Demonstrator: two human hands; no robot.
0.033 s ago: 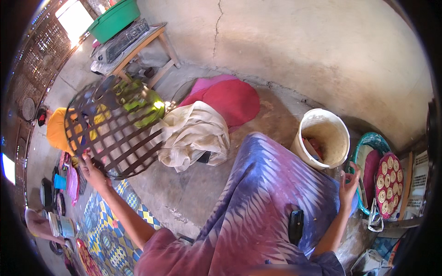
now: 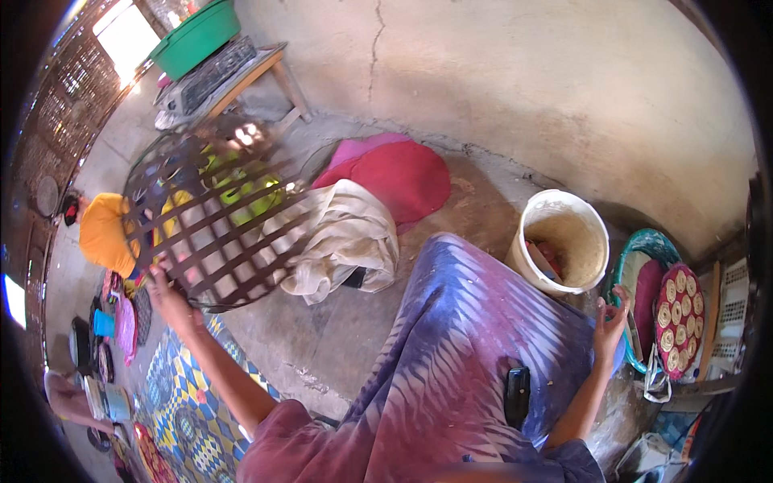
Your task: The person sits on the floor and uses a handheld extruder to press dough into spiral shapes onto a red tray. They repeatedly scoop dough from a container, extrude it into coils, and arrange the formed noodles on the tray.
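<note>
We hold the dark round lattice (image 2: 219,225) raised at nine o'clock, the fingers of our left hand (image 2: 171,304) clamped on its rim between its seven and eight o'clock. That one-edge grip looks like the weak point: the free side could droop or twist and snag the cream cloth (image 2: 366,225) behind it. A wide swing might also bump the person in orange (image 2: 106,230) beyond; we cannot judge the gap. Near four o'clock our right hand (image 2: 609,326) seems empty, fingers curled but apart; whether it touches the teal basin (image 2: 654,241) is unclear. A careless sweep could tip the white bucket (image 2: 586,233) at three, and shifting knees could slide the black object (image 2: 518,396) off our lap.
</note>
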